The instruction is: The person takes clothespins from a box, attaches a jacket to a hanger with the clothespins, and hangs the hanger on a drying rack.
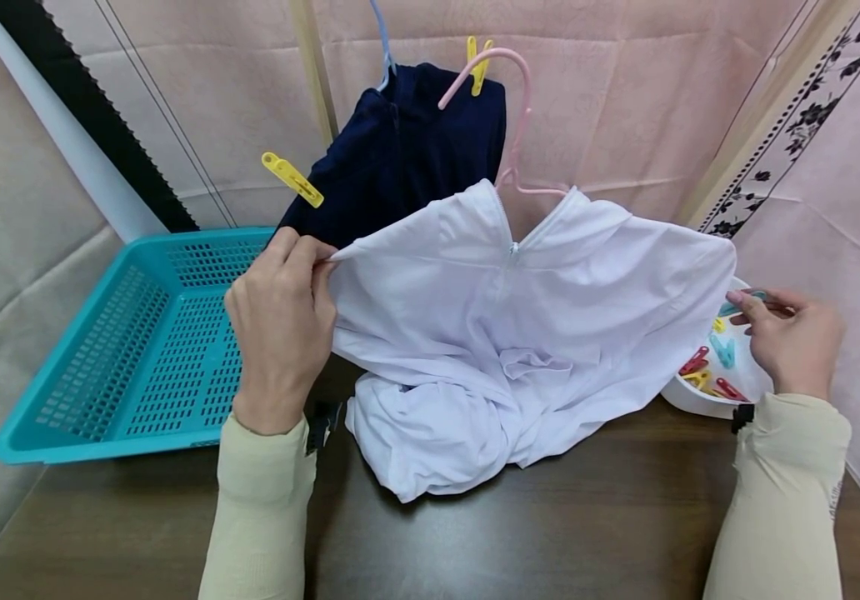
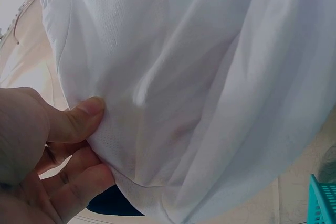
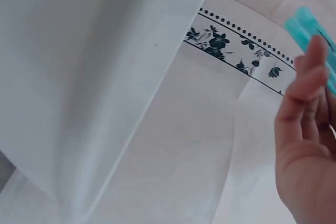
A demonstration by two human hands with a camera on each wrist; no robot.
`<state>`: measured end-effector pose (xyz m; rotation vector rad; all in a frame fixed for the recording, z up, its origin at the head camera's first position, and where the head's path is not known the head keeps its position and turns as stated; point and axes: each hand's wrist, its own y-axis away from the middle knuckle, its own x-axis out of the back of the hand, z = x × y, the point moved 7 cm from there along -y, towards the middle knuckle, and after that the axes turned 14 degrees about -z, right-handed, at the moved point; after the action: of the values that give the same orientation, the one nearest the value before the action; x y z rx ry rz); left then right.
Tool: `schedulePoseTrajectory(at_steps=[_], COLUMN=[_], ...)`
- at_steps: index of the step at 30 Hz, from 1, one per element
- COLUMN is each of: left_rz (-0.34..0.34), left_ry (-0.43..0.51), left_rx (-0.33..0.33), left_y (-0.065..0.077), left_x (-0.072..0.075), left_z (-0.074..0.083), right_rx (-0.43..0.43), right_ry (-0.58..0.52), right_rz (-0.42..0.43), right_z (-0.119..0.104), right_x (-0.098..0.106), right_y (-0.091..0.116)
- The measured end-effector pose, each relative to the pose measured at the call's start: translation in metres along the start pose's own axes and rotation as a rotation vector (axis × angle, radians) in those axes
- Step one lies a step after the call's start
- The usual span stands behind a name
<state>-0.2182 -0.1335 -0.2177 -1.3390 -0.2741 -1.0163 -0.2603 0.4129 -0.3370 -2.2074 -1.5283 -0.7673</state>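
Observation:
A white zip-neck shirt hangs on a pink hanger, its lower part bunched on the table. My left hand pinches the shirt's left shoulder edge between thumb and fingers; the left wrist view shows the thumb on the white cloth. Beside the right shoulder, my right hand pinches a teal clothespin. In the right wrist view this clothespin stands apart from the cloth. Behind the shirt hangs a navy garment on a blue hanger, with yellow clothespins at both its shoulders.
A turquoise slotted basket stands on the left of the brown table. At the right, partly behind the shirt, a white bowl holds several red, yellow and teal clothespins. Pale cloth forms the backdrop, with wooden poles before it.

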Motion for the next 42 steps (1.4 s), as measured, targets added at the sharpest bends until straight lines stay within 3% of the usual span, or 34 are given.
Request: schedulePoseTrajectory(at_steps=[4,7,13,19,24,32,37,42], left_rz=[-0.006,-0.001,0.008,0.006,0.005,0.009,0.01,0.014], left_ry=[-0.006,-0.004,0.003,0.002,0.003,0.007,0.008,0.012], left_rx=[-0.002,-0.003,-0.008,-0.003,-0.004,-0.008,-0.013,-0.025], left_y=[0.0,0.0,0.0,0.0,0.0,0.0,0.0,0.0], left_x=[-0.001,-0.001,-0.001,-0.001,0.0,0.0,0.0,0.0], left_z=[0.0,0.0,0.001,0.001,0.001,0.001,0.002,0.004], right_rx=[0.055,0.148,0.299,0.402,0.461,0.69,0.77,0.904], right_ry=[-0.084,-0.143,-0.299,-0.239,-0.312,-0.714,-0.687,-0.839], right_rz=[0.161,0.273,0.385,0.517,0.519,0.466,0.494,0.442], right_z=[-0.011,-0.022,-0.049,-0.081,-0.096,-0.118,-0.138,-0.154], right_x=[0.008,0.014,0.023,0.03,0.031,0.024,0.018,0.01], right_y=[0.006,0.014,0.035,0.058,0.069,0.085,0.1,0.107])
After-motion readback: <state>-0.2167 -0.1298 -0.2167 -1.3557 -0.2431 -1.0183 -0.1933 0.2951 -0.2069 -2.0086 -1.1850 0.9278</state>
